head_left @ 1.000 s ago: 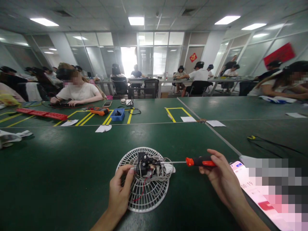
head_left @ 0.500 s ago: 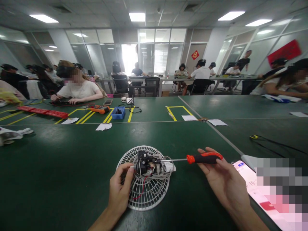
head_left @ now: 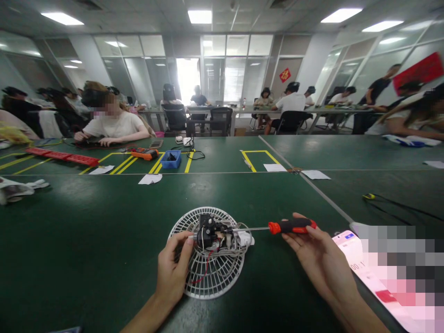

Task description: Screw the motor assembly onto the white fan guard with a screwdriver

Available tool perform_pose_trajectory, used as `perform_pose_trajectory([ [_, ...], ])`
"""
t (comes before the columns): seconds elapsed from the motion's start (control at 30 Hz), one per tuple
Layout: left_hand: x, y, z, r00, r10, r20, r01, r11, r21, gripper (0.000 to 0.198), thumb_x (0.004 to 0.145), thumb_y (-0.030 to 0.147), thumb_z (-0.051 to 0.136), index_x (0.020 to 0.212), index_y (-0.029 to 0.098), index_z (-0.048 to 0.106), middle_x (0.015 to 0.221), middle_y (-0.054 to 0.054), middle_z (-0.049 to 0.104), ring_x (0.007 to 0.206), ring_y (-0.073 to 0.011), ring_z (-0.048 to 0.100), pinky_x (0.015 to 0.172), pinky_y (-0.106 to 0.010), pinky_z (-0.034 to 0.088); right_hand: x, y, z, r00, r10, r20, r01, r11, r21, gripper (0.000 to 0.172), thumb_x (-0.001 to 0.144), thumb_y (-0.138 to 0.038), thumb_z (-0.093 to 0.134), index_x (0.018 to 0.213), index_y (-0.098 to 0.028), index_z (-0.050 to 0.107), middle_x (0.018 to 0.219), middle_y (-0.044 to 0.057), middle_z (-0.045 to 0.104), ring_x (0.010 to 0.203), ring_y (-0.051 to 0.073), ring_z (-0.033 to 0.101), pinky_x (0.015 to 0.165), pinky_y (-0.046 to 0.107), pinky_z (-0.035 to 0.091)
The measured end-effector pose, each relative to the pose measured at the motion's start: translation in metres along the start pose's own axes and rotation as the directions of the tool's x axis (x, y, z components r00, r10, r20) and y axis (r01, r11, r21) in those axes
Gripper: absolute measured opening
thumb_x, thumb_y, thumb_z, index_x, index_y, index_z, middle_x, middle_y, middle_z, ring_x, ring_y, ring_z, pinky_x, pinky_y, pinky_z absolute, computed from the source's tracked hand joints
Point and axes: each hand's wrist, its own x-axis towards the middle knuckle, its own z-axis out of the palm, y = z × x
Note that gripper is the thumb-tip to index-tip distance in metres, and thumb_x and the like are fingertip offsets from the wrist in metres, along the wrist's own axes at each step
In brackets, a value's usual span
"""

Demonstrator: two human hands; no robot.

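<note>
A white round fan grille (head_left: 208,277) lies flat on the green table (head_left: 90,240), with a small black motor assembly (head_left: 212,236) and wires mounted on its upper half. My left hand (head_left: 172,270) grips the grille and motor from the left, fingers curled. My right hand (head_left: 317,256) holds a screwdriver (head_left: 291,226) by its red-and-black handle. Its thin metal shaft runs level to the left and its tip reaches the motor's right side.
A phone (head_left: 360,268) lies at my right, partly blurred. A black cable (head_left: 391,206) lies further right. Across the table sit a blue tray (head_left: 170,160), an orange meter (head_left: 144,153), a long red strip (head_left: 65,157) and paper slips. Several people work at tables behind.
The view has tilted slightly. My right fingers have shifted along the screwdriver handle, showing more of it. The left hand and grille stay in place.
</note>
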Motion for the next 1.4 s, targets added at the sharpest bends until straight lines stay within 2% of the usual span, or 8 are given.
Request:
perform_pose_trajectory([
  [0.2, 0.000, 0.002, 0.000, 1.000, 0.013, -0.018, -0.013, 1.000, 0.007, 0.038, 0.091, 0.054, 0.066, 0.098, 0.018, 0.075, 0.093, -0.007, 0.075, 0.084, -0.0207, 0.071, 0.079, -0.030, 0.058, -0.001, 0.004, -0.002, 0.999, 0.013, 0.036, -0.013, 1.000, 0.010, 0.040, 0.071, -0.042, 0.092, 0.105, -0.031, 0.074, 0.084, -0.002, 0.074, 0.087, 0.022, 0.076, 0.090, 0.039, 0.066],
  [0.43, -0.001, 0.001, 0.000, 1.000, 0.009, -0.002, -0.009, 1.000, -0.015, 0.034, 0.092, 0.051, 0.065, 0.097, 0.019, 0.074, 0.092, -0.006, 0.075, 0.084, -0.0195, 0.071, 0.078, -0.027, 0.057, 0.002, 0.003, -0.004, 0.999, 0.021, 0.030, -0.022, 1.000, 0.012, 0.033, 0.071, -0.027, 0.090, 0.101, -0.022, 0.077, 0.104, 0.006, 0.078, 0.106, 0.027, 0.074, 0.094, 0.036, 0.065],
  [0.6, 0.000, 0.001, 0.000, 1.000, 0.008, 0.008, -0.008, 1.000, -0.022, 0.031, 0.093, 0.049, 0.066, 0.099, 0.019, 0.074, 0.095, -0.005, 0.075, 0.086, -0.0191, 0.071, 0.079, -0.027, 0.056, -0.004, 0.002, 0.001, 0.995, 0.058, 0.081, -0.056, 0.998, -0.024, 0.046, 0.072, -0.042, 0.092, 0.113, -0.027, 0.076, 0.094, 0.004, 0.079, 0.087, 0.022, 0.076, 0.074, 0.032, 0.068],
  [0.7, -0.001, -0.001, -0.001, 1.000, 0.009, 0.007, -0.009, 1.000, -0.014, 0.031, 0.093, 0.049, 0.066, 0.099, 0.019, 0.074, 0.094, -0.005, 0.075, 0.086, -0.0189, 0.070, 0.079, -0.026, 0.056, -0.007, 0.003, 0.003, 0.996, 0.067, 0.061, -0.065, 0.997, -0.034, 0.045, 0.065, -0.040, 0.096, 0.104, -0.026, 0.079, 0.085, 0.003, 0.079, 0.075, 0.017, 0.074, 0.068, 0.025, 0.066],
  [0.9, -0.001, -0.002, -0.001, 1.000, 0.007, 0.011, -0.007, 1.000, -0.019, 0.030, 0.093, 0.048, 0.066, 0.099, 0.020, 0.074, 0.095, -0.005, 0.075, 0.086, -0.0182, 0.070, 0.079, -0.026, 0.056, -0.007, 0.003, 0.004, 1.000, 0.023, 0.007, -0.023, 0.999, -0.030, 0.047, 0.055, -0.022, 0.097, 0.098, -0.022, 0.080, 0.090, 0.002, 0.081, 0.094, 0.020, 0.076, 0.084, 0.027, 0.065],
  [1.1, 0.000, 0.002, 0.000, 1.000, 0.027, 0.002, -0.027, 1.000, 0.001, 0.031, 0.093, 0.049, 0.065, 0.098, 0.019, 0.074, 0.093, -0.005, 0.075, 0.083, -0.0182, 0.070, 0.078, -0.026, 0.056, -0.005, 0.002, 0.001, 0.998, 0.052, 0.021, -0.052, 0.999, -0.002, 0.042, 0.059, -0.021, 0.090, 0.099, -0.021, 0.078, 0.094, 0.006, 0.082, 0.108, 0.025, 0.075, 0.100, 0.038, 0.061],
  [1.23, 0.001, 0.002, 0.000, 0.999, 0.039, 0.006, -0.039, 0.999, 0.001, 0.029, 0.093, 0.047, 0.066, 0.098, 0.020, 0.074, 0.093, -0.004, 0.075, 0.083, -0.0171, 0.070, 0.078, -0.025, 0.056, -0.005, 0.001, 0.002, 0.998, 0.034, 0.050, -0.034, 0.999, 0.010, 0.045, 0.059, -0.023, 0.087, 0.103, -0.018, 0.076, 0.097, 0.010, 0.082, 0.103, 0.026, 0.077, 0.092, 0.036, 0.065],
  [1.4, -0.001, -0.001, 0.000, 1.000, 0.028, 0.003, -0.028, 0.999, -0.015, 0.031, 0.093, 0.049, 0.066, 0.098, 0.020, 0.074, 0.094, -0.005, 0.076, 0.084, -0.0179, 0.071, 0.078, -0.026, 0.057, -0.004, 0.004, 0.004, 0.998, -0.064, -0.013, 0.061, 0.985, -0.163, 0.058, 0.060, -0.033, 0.096, 0.110, -0.020, 0.068, 0.072, 0.000, 0.078, 0.059, 0.017, 0.075, 0.057, 0.023, 0.065],
])
